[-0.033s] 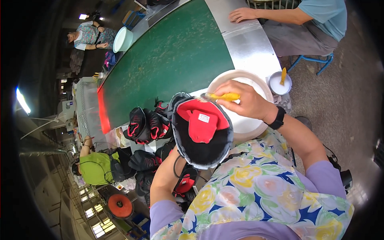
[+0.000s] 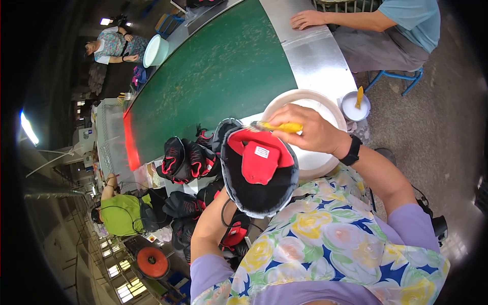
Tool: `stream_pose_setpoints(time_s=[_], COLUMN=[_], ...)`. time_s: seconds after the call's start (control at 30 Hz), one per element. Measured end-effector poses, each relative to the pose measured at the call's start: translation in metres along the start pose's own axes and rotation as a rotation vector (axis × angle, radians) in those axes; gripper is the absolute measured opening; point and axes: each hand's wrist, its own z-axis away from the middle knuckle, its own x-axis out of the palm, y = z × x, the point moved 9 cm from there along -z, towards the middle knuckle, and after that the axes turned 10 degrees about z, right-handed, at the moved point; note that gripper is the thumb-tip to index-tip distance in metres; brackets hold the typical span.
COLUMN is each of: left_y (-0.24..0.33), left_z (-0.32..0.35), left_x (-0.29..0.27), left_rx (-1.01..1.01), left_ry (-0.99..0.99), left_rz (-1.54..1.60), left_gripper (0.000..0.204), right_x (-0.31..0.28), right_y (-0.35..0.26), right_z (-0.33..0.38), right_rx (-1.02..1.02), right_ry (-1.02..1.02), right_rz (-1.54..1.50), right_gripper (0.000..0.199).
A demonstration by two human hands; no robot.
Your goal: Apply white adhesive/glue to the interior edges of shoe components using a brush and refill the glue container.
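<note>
My left forearm (image 2: 211, 229) rises from below to a black shoe upper (image 2: 259, 195) with a red tongue and a white label. It holds the upper up in front of my chest, and the hand itself is hidden behind it. My right hand (image 2: 317, 133) grips a yellow-handled brush (image 2: 282, 126). The brush tip rests on the upper's top rim. A large white basin (image 2: 305, 94) sits just behind both hands.
A small white cup (image 2: 354, 105) with a yellow brush stands right of the basin. Several black and red shoe uppers (image 2: 188, 157) are piled at the left by the green conveyor belt (image 2: 218, 71). Another person's hand (image 2: 305, 20) rests on the metal table edge. More people work at the left.
</note>
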Motion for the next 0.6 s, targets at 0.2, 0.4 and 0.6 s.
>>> stream_pose_setpoints(time_s=[0.2,0.4,0.6], left_y=[-0.013,0.007,0.014], left_z=[-0.003,0.022,0.000], left_x=[-0.018,-0.046,-0.069], left_rx=[0.016,0.057,0.080], left_ry=[-0.021,-0.030,-0.025], left_rz=[-0.061,-0.110,-0.144], left_gripper=[0.037,0.039,0.041], right_x=[0.020,0.017,0.023], right_y=[-0.030,0.000,0.008], right_z=[-0.019,-0.005,0.008], right_rx=[-0.272,-0.090,0.050], right_ry=[-0.041,-0.173,-0.244], right_rz=[0.114,0.160,0.083], right_gripper=[0.023,0.013,0.016])
